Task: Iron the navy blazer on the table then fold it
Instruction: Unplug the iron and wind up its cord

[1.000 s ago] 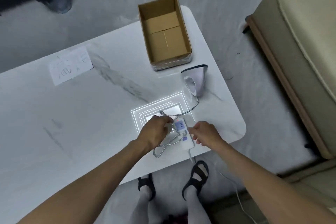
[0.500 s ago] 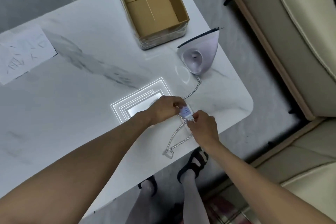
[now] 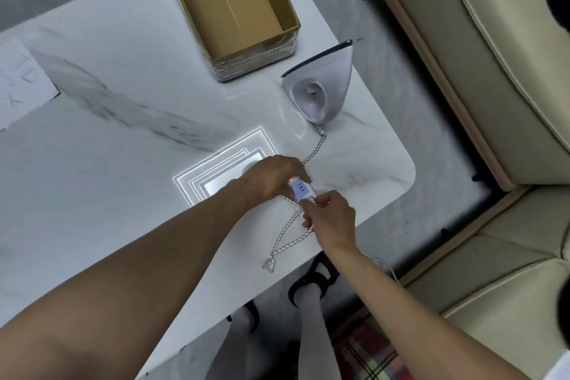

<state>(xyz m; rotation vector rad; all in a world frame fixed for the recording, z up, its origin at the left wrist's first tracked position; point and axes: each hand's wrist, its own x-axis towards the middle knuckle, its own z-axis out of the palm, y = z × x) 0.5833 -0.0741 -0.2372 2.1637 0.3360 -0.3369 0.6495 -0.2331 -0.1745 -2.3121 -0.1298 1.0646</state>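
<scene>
Fingers [image 3: 319, 198] of our right hand [image 3: 331, 216] pinch power strip [image 3: 300, 190] steady; left hand [image 3: 274, 176] grips end nearer iron [image 3: 320, 92], likely seating cord [image 3: 319, 140].

Light was dim, cool and even, from overhead — its source mirrored in the glossy table [image 3: 92, 194] as a burnt-out glare patch [image 3: 225, 170] of nested white squares. Shadows were faint and soft-edged. A red lamp [image 3: 291, 179] glowed on the power strip [image 3: 302, 190]. The whole frame was soft, the cardboard box [image 3: 228, 6] smeared at its rim; wide-angle distortion bowed the table edge and the sofa [image 3: 493, 55] at right.
</scene>
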